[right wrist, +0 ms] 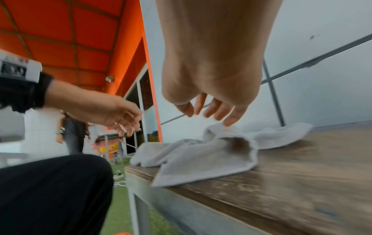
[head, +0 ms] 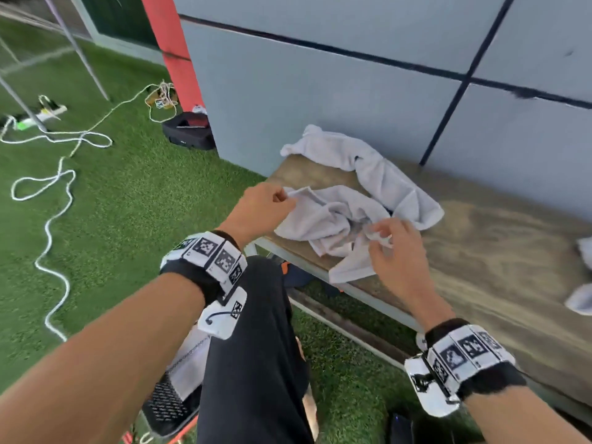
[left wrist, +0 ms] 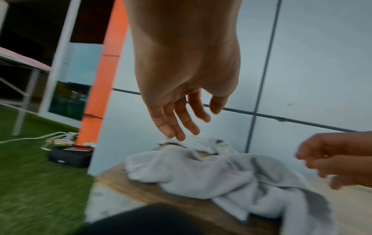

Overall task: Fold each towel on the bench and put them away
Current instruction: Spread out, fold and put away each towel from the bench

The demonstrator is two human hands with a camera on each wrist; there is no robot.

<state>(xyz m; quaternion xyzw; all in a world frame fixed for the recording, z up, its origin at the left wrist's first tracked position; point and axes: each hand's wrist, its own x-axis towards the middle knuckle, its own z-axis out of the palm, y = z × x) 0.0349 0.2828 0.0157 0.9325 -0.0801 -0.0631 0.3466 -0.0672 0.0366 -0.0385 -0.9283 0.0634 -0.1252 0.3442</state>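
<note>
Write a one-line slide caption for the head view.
Both hands, left hand and right hand, reach into a crumpled grey towel on the wooden bench, beside a second towel.

Wooden counter (head: 480,238) with pale metal frame, set against a grey panelled wall. Two crumpled white towels lie at its left end: one (head: 333,225) overhanging the front edge, one (head: 378,174) toward the back edge. More white cloth (head: 581,296) lies at the frame's right edge.

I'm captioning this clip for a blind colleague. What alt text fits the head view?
Two bare hands reach over a crumpled white towel at the end of a wooden bench: the left hand at its far edge, the right hand at its middle. A second towel lies behind it, against a grey wall.
</note>
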